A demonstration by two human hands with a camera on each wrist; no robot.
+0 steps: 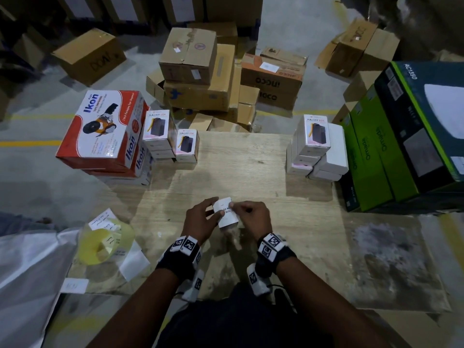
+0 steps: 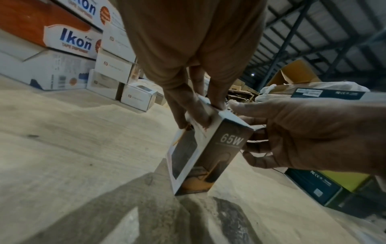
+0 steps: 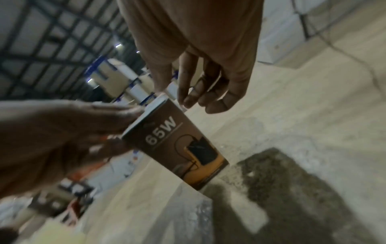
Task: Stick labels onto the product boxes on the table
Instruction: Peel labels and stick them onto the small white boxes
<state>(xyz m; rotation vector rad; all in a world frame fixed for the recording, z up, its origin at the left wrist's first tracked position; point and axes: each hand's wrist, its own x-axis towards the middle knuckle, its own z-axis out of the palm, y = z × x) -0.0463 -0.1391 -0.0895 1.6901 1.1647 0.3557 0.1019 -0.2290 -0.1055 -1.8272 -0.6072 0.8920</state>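
Observation:
A small white product box (image 1: 227, 214) stands tilted on the wooden table (image 1: 251, 167), close to me at the middle. Its brown side reads "65W" (image 2: 229, 140); the white face turned up to me carries "DO NOT... SEAL" print. My left hand (image 1: 209, 212) grips the box's upper left part, thumb and fingers curled on it (image 2: 198, 113). From the other side my right hand (image 1: 237, 205) pinches its top edge, the other fingers curled behind the box (image 2: 256, 148). A yellow label roll (image 1: 105, 244) with white labels lies on the left. I cannot tell whether a label is between the fingers.
Matching small boxes are stacked at the back left (image 1: 160, 136) and back right (image 1: 313, 146). Red-white Ikon cartons (image 1: 105, 131) stand on the left, green-black cartons (image 1: 401, 136) on the right. Brown cartons (image 1: 200, 71) lie on the floor beyond. A white sack (image 1: 25, 272) borders the left edge.

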